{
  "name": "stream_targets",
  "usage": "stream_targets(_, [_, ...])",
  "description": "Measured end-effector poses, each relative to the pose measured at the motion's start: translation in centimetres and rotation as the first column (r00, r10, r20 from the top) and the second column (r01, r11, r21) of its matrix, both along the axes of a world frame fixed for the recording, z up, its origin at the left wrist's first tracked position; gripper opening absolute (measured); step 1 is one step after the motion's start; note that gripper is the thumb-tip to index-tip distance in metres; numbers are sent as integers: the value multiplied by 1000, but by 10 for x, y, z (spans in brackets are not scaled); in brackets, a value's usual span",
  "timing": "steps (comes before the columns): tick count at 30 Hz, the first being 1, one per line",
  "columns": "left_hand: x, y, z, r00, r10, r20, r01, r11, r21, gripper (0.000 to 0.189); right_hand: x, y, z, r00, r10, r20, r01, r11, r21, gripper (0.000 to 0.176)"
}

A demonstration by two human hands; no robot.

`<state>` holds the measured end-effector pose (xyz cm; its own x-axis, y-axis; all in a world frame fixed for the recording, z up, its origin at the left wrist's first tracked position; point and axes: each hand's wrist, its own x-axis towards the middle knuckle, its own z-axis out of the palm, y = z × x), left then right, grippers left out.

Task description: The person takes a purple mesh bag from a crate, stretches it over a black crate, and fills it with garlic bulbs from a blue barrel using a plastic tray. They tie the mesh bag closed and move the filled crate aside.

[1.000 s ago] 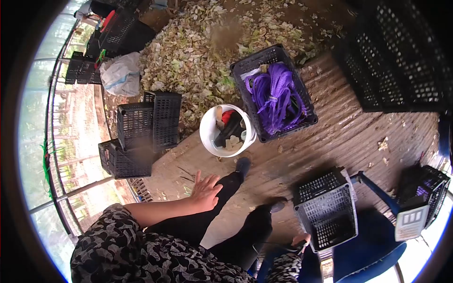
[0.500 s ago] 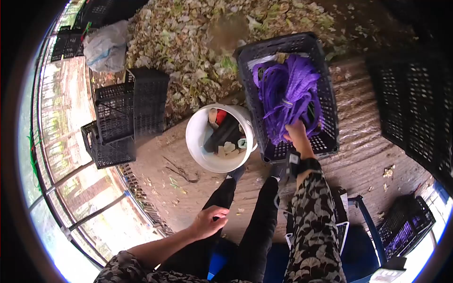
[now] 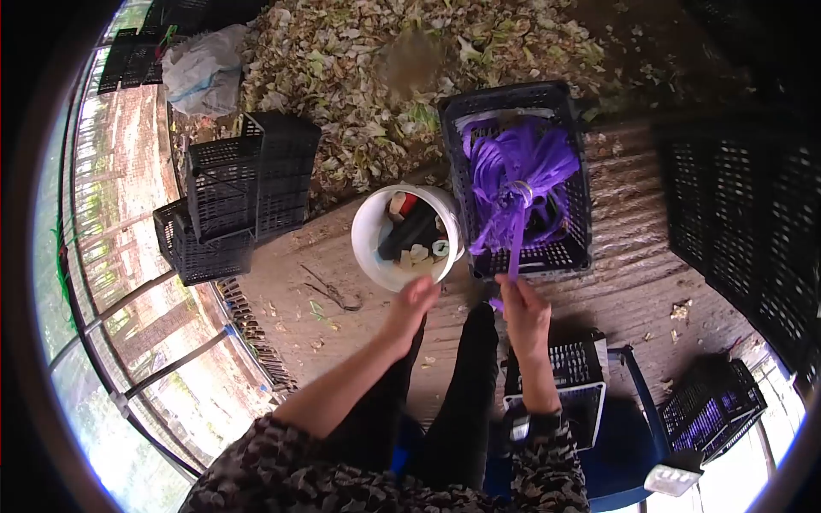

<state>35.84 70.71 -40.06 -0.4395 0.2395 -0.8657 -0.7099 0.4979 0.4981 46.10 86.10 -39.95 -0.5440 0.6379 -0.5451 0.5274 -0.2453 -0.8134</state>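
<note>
A bundle of purple strips [image 3: 530, 158] lies in a black crate [image 3: 581, 214], tied near its middle. My right hand [image 3: 524, 312] is closed on one purple strip, which stretches up to the bundle; a short end of it sticks out left of the fingers. My left hand [image 3: 412, 308] is in front of the rim of a white bucket [image 3: 369, 231], its fingers close together; whether anything is between them is too small to tell. Dark, red and pale objects lie inside the bucket.
Stacked black crates [image 3: 286, 175] stand at the left, with a plastic bag [image 3: 205, 73] beyond them. Leaf scraps [image 3: 359, 77] cover the ground ahead. More black crates [image 3: 735, 205] stand at the right. A blue chair [image 3: 654, 410] and another crate are near my right arm.
My right hand has drawn back from the crate, pulling a purple strip out of the bundle. My left hand has moved forward from my leg to the bucket's near side.
</note>
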Motion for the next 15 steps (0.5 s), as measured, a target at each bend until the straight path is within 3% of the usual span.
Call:
stream_targets(2, [-22, 24, 2, 972, 115, 205, -134, 988, 83, 69, 20, -13, 53, 997, 78, -19, -78, 997, 0, 12])
stream_targets(3, [-28, 40, 7, 975, 99, 198, -120, 988, 101, 69, 26, -18, 78, 986, 161, -36, -161, 987, 4, 10])
stream_targets(5, [-24, 63, 25, 711, 243, 659, -336, 942, 15, 81, 30, -34, 134, 954, 265, -141, -235, 952, 196, 7])
stream_targets(6, [-15, 71, 36, 721, 224, 655, -325, 945, 35, 81, 35, -42, 158, 921, 336, -196, -289, 928, 234, 7])
stream_targets(8, [4, 86, 58, 661, 34, 750, -347, 899, 266, 80, 47, -57, 204, 791, 550, -267, -437, 814, 383, 11])
stream_targets(9, [12, 93, 65, 662, 177, 728, -403, 903, 148, 65, 53, -59, 226, 778, 515, -360, -393, 845, 362, 14])
stream_targets(10, [16, 94, 59, 671, 149, 726, -388, 905, 173, 65, 59, -60, 249, 756, 478, -447, -352, 873, 338, 18])
stream_targets(12, [21, 92, 45, 523, 336, 783, -519, 855, -21, 44, 87, -50, 296, 762, 502, -409, -320, 841, 436, 18])
stream_targets(13, [19, 96, 59, 548, 401, 734, -508, 857, -89, 29, 103, -43, 328, 786, 438, -436, -229, 862, 453, 14])
stream_targets(14, [17, 87, 41, 551, 228, 802, -496, 863, 96, 21, 119, -41, 358, 803, 372, -465, -137, 876, 463, 11])
stream_targets(15, [14, 92, 58, 588, 194, 785, -433, 895, 104, 19, 140, -52, 376, 806, 224, -547, 22, 913, 407, 15])
